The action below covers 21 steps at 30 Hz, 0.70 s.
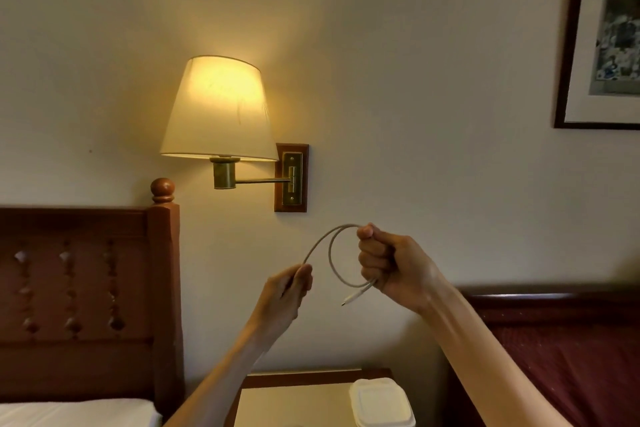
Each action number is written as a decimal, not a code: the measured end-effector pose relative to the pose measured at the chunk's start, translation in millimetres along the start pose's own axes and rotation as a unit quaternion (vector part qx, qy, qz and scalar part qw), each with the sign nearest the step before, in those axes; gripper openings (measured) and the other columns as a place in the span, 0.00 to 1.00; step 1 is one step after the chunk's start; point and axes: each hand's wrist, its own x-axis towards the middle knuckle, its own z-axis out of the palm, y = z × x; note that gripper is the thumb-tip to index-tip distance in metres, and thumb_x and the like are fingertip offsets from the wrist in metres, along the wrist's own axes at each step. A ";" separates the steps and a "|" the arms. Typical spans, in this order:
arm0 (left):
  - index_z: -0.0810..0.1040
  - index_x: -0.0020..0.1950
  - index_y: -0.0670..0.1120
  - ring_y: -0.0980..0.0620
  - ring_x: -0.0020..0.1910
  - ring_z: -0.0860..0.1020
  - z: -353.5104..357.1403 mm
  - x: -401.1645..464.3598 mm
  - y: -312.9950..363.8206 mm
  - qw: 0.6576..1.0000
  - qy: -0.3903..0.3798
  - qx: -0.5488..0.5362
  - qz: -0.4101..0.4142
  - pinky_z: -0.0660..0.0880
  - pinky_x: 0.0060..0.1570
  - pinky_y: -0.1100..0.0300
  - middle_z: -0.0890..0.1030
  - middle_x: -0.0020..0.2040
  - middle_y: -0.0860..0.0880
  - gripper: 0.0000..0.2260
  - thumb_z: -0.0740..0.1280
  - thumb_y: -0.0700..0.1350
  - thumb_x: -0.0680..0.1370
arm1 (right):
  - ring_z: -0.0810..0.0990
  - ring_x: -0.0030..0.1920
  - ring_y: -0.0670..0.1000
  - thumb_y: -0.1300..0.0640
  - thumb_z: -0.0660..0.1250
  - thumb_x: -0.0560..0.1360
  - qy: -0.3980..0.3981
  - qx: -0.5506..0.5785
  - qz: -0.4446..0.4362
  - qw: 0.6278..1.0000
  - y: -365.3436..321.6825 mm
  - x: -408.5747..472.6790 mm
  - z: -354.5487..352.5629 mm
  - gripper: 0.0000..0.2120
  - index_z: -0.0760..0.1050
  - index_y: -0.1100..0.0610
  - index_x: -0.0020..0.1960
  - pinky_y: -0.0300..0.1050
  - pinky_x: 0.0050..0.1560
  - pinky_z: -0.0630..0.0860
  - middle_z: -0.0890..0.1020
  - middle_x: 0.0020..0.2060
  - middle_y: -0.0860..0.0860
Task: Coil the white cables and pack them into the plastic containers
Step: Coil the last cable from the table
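Note:
I hold a white cable (pixel 330 255) up in front of the wall, bent into a loop. My right hand (pixel 388 265) grips the loop in a fist, and a short end with a plug (pixel 349 299) sticks out below the fist to the left. My left hand (pixel 289 289) pinches the free length of the cable a little lower and to the left; the rest of that length is hidden behind the hand. A white plastic container (pixel 381 400) with its lid on stands on the nightstand (pixel 294 402) below my arms.
A lit wall lamp (pixel 218 114) on a brass arm hangs just above and left of my hands. A wooden headboard (pixel 86 288) and bed are at the left, a second dark red bed (pixel 571 357) at the right. A framed picture (pixel 602 38) hangs top right.

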 end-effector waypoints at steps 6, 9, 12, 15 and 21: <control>0.76 0.40 0.49 0.58 0.28 0.64 -15.1 -36.6 -50.5 0.991 -0.063 0.071 -0.096 0.62 0.29 0.60 0.69 0.30 0.55 0.19 0.59 0.61 0.79 | 0.53 0.22 0.44 0.56 0.51 0.84 0.045 -0.020 -0.015 0.999 -31.0 -4.3 -8.1 0.16 0.69 0.55 0.39 0.36 0.22 0.54 0.58 0.24 0.45; 0.72 0.35 0.51 0.58 0.31 0.66 -12.8 -29.2 -27.7 0.946 -0.205 0.238 -0.085 0.65 0.35 0.55 0.70 0.30 0.56 0.17 0.59 0.55 0.81 | 0.60 0.22 0.44 0.56 0.50 0.85 0.077 -0.108 -0.035 0.991 -28.3 2.1 -9.4 0.17 0.68 0.56 0.40 0.35 0.24 0.59 0.62 0.24 0.46; 0.71 0.33 0.49 0.56 0.29 0.66 -3.9 -8.0 32.0 0.897 -0.341 0.276 -0.059 0.64 0.34 0.58 0.70 0.30 0.53 0.18 0.60 0.52 0.82 | 0.74 0.27 0.49 0.56 0.51 0.85 0.090 -0.266 -0.060 0.958 -8.3 9.6 0.6 0.18 0.71 0.57 0.41 0.40 0.32 0.73 0.75 0.27 0.52; 0.75 0.36 0.49 0.55 0.28 0.69 -4.1 9.5 67.8 0.914 -0.302 0.264 0.061 0.67 0.34 0.63 0.71 0.29 0.53 0.15 0.61 0.49 0.82 | 0.82 0.31 0.54 0.56 0.54 0.84 0.095 -0.361 -0.104 0.922 6.4 10.6 7.4 0.18 0.75 0.61 0.42 0.44 0.35 0.79 0.82 0.31 0.57; 0.76 0.45 0.48 0.57 0.32 0.75 -9.7 23.6 54.2 0.913 -0.113 0.310 0.241 0.71 0.33 0.69 0.78 0.35 0.54 0.18 0.54 0.58 0.82 | 0.83 0.31 0.53 0.57 0.56 0.83 0.089 -0.475 -0.149 0.863 12.6 11.9 5.4 0.17 0.76 0.64 0.43 0.40 0.35 0.79 0.83 0.29 0.53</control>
